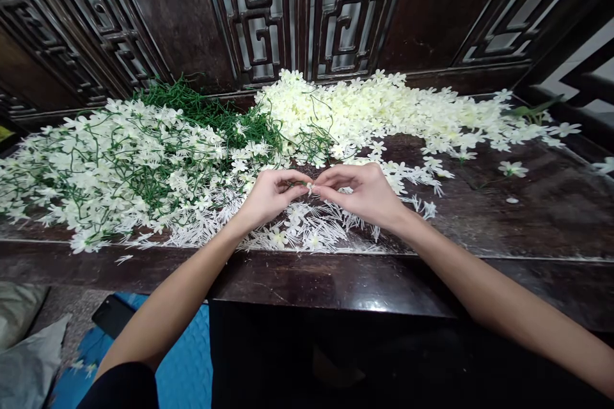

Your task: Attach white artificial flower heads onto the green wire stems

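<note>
Over the dark wooden bench, my left hand and my right hand meet fingertip to fingertip, both closed in a pinch. Between them shows a small whitish flower piece, mostly covered by the fingers. A bit of green stem seems to come out on the left-hand side. Beneath the hands lie loose white stamen pieces, thin and spiky, spread toward the bench's front edge. Left of my left hand is a heap of white artificial flowers on green stems. Behind both hands rises a pile of cream-white blossom heads.
Bare green stems lie tangled at the back. One flower sits apart at the right on the bench. Carved wooden panels close off the back. Below left are a dark phone-like object and a blue mat.
</note>
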Motion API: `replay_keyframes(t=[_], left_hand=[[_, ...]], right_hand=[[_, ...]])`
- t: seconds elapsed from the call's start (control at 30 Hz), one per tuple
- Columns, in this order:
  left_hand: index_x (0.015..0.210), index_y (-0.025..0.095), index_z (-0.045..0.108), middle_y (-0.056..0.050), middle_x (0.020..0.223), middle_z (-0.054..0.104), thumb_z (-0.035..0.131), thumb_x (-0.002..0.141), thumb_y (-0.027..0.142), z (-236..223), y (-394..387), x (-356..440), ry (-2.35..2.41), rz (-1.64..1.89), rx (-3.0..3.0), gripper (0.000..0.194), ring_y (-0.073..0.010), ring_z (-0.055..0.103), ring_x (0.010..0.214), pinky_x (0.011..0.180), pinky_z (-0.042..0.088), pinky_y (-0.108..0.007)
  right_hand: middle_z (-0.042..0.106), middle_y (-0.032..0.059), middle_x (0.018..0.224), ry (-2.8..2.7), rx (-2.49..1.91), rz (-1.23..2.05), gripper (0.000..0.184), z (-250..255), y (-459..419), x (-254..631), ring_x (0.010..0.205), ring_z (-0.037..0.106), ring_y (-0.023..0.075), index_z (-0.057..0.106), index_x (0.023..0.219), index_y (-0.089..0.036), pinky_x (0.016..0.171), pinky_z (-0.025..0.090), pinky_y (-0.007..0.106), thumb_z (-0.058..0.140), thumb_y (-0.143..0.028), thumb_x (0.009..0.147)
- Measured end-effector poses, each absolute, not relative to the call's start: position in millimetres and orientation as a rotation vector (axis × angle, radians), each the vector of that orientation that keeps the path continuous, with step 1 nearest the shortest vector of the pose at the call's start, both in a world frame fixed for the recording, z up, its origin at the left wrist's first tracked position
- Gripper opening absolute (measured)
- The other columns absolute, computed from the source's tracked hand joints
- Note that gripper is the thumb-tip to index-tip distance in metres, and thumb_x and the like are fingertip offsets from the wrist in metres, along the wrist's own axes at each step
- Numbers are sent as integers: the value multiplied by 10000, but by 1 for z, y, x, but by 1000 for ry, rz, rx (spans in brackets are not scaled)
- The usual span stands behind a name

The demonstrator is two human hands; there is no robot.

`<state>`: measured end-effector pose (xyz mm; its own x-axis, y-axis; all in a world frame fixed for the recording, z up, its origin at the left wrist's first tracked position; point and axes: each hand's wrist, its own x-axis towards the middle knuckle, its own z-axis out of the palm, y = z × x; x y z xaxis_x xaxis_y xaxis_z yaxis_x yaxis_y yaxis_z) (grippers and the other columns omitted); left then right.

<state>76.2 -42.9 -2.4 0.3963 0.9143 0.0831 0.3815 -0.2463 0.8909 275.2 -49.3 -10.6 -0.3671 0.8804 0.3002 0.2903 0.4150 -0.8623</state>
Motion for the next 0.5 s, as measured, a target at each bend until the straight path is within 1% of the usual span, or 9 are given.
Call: replay_keyframes(t=[0.17,0.27,0.4,0.47,0.5], left_hand=[[881,180,764,-71,960,760,694,795,197,-4,-43,76,1114,850,1823,112,-163,673,852,790,559,-316],[894,175,759,-71,973,763,690,801,195,-3,-43,77,1098,841,1819,117,-158,677,839,774,559,-310],[890,179,754,-69,981,762,686,798,196,0,-43,77,1087,833,1801,115,-158,681,837,761,561,-310],[885,170,748,-71,960,764,698,782,194,2,-44,77,1103,848,1766,116,-158,682,824,765,562,-314],[890,166,745,-70,945,765,709,772,196,3,-44,77,1115,859,1747,127,-157,682,816,769,563,-316]], right_hand=[[742,47,784,-1832,-1018,1030,128,-10,-48,275,693,725,185,706,853,-214,702,647,404,738,-325,799],[736,43,788,-1824,-1028,1037,123,-11,-48,275,701,725,180,671,837,-217,701,645,387,737,-313,800],[737,42,796,-1817,-1030,1059,106,-13,-47,276,721,729,188,660,841,-225,704,645,394,729,-296,804],[739,51,822,-1806,-1030,1064,163,-13,-47,276,747,730,202,663,866,-220,731,643,421,759,-319,778],[742,61,862,-1801,-1037,1064,227,-13,-46,276,781,731,216,668,897,-214,762,639,444,788,-334,748]])
